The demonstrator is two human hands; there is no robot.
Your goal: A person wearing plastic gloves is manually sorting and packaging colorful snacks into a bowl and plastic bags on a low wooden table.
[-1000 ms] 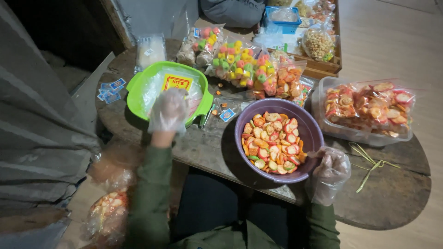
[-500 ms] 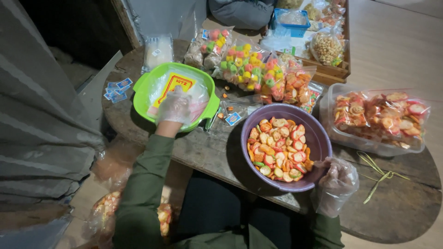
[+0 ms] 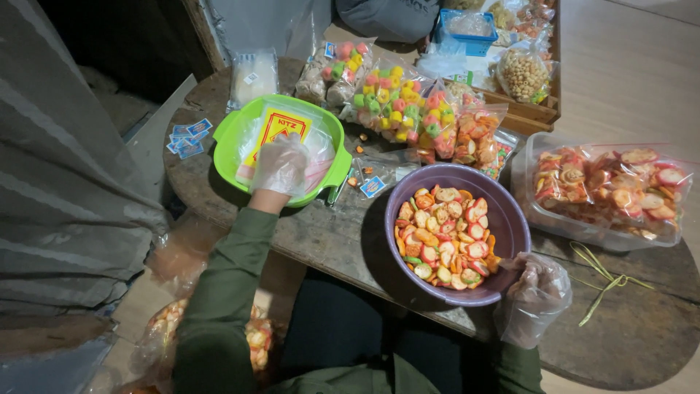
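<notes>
The left hand (image 3: 281, 166), in a thin plastic glove, reaches into the green basin (image 3: 235, 129) near the table's far left edge and lies flat on the stack of clear bags (image 3: 281, 130) inside, fingers spread and pressing on the top bag; whether it has pinched one free I cannot tell. The right hand (image 3: 536, 288), also gloved, is curled loosely at the near right rim of the purple bowl (image 3: 503, 211), touching it and holding nothing else. That bowl sits at the table's near edge, in the middle, heaped with coloured crackers (image 3: 445, 237).

To do this well, as I judge it, the left fingers should slide just one bag off the stack, rubbing the top sheet sideways so that the glove's film does not drag two at once. The right hand should steady the bowl, since it overhangs the near edge a little and could tip.

Filled bags (image 3: 408, 109) lie along the far edge, a clear tub (image 3: 536, 219) of packed crackers stands at the right edge, small blue labels (image 3: 186, 138) lie scattered at the far left edge, and a green tie (image 3: 598, 266) rests near the right hand.
</notes>
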